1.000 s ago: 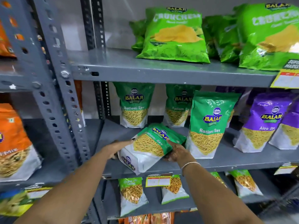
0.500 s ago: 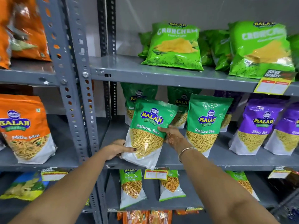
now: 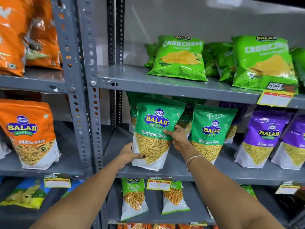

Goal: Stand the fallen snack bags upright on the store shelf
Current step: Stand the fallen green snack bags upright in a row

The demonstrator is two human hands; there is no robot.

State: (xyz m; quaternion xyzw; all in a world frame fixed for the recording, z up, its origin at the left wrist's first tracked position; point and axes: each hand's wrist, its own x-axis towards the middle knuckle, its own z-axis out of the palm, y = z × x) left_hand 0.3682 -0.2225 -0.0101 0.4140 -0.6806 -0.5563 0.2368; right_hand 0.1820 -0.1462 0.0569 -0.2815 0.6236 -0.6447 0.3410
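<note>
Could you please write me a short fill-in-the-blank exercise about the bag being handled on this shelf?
1. Both hands hold a green bag labelled Ratlami ____.
2. The left hand grips the bag's ____ left edge.
3. The purple bags stand to the ____ of the held bag.
4. The right hand wears a bangle on its ____.

Missing words: Sev; lower; right; wrist

Green-and-white Ratlami Sev bag (image 3: 156,134), orange Mitha Mix bag (image 3: 30,134), purple Aloo Sev bag (image 3: 264,138), lime Crunchem bag (image 3: 179,58), grey shelf (image 3: 173,83).
</note>
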